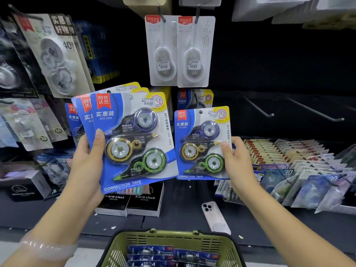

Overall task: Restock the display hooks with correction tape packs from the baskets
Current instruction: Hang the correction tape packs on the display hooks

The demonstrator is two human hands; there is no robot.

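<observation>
My left hand (87, 162) grips a fanned stack of several blue correction tape packs (133, 139), thumb on the front pack. My right hand (238, 160) holds a single blue correction tape pack (202, 143) by its right edge, its hang hole up against a display hook with another pack (194, 99) hanging behind it. Each pack shows a purple, a gold and a green dispenser. At the bottom, a green basket (169, 239) holds more blue packs (173, 255).
Two white correction tape cards (179, 51) hang above. Two bare hooks (259, 106) (316, 111) stick out at right. A white phone (214, 216) lies on the dark shelf, alarm clock boxes (129, 203) beside it. Packaged goods crowd the left wall and right shelf.
</observation>
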